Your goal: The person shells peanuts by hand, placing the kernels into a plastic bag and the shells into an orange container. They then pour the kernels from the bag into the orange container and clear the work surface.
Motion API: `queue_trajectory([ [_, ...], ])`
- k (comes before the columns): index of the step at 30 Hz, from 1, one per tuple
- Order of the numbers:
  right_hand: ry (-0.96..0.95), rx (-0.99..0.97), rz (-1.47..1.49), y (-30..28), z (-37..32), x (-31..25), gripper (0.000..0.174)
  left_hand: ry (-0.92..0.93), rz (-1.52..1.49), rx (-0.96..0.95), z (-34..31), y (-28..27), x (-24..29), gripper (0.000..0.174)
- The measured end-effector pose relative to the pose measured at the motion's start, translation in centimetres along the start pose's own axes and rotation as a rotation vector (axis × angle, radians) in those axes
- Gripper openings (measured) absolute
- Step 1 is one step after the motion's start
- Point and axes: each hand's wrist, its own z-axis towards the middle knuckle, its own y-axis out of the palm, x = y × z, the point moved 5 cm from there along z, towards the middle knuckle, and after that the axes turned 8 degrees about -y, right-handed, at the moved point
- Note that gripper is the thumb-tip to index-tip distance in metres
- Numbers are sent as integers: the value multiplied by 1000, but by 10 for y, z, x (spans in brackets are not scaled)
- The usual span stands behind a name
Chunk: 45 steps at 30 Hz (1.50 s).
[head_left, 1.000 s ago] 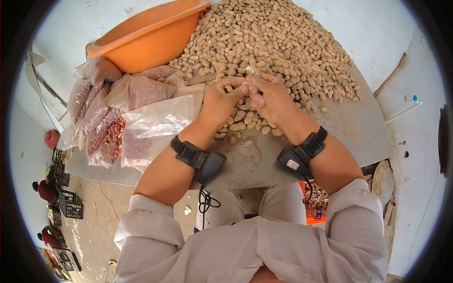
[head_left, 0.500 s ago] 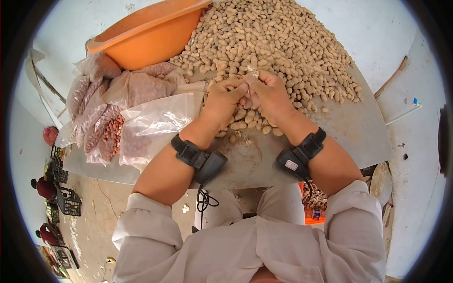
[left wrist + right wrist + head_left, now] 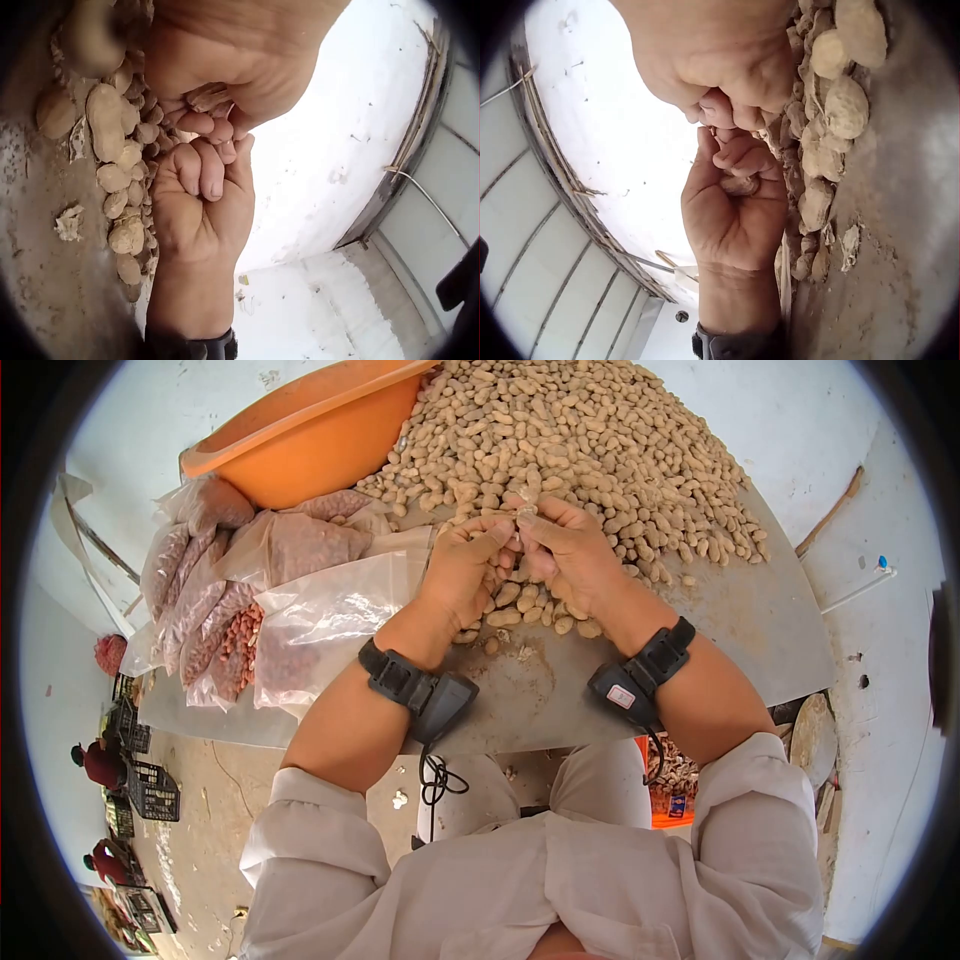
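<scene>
An orange tub (image 3: 310, 445) is positioned at the far left of the table (image 3: 765, 650), adjacent to several filled clear bags (image 3: 310, 550). Black crates (image 3: 153, 792) are located on the floor (image 3: 215, 830) at left, near two people in red (image 3: 103, 764); a red bundle (image 3: 110, 653) is situated above them in the head view. An orange box (image 3: 672, 821) is located below the table's right side.

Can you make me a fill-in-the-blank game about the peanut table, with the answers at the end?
The big plastic tub beside the heap of light-brown peanuts in shells is ____.
The clear plastic bags lie on the person's ____ side of the heap.
The small white label is on the black device strapped to the ____ wrist.
The bare left hand and bare right hand are not apart, but ____ each other.

Missing words: orange; left; right; touching.
</scene>
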Motion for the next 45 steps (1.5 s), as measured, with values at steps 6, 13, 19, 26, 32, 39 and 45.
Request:
queue_trajectory([
  [6, -78, -59, -179, -1, 0, 2, 24, -69, -240, -77, -2, -1, 1, 25],
  [13, -139, -47, -483, 7, -3, -1, 22, -81, -263, -133, -1, 4, -1, 21],
  [19, -93, -17, -527, -15, 4, -20, 28, -33, -457, -113, 7, -19, 11, 11],
  [26, -144, -503, -1472, -9, 4, -15, 20, 27, -457, 81, 0, -21, 21, 22],
  [32, -144, -518, -1651, -6, 3, -2, 26, 50, -421, -43, 3, -22, 18, 28],
  [39, -315, -282, -1289, -18, 15, -10, 19, 97, -30, 113, -1, -16, 19, 17],
  [45, -14, -174, -342, -6, 3, -18, 25, 80, 140, 85, -7, 3, 11, 25],
])
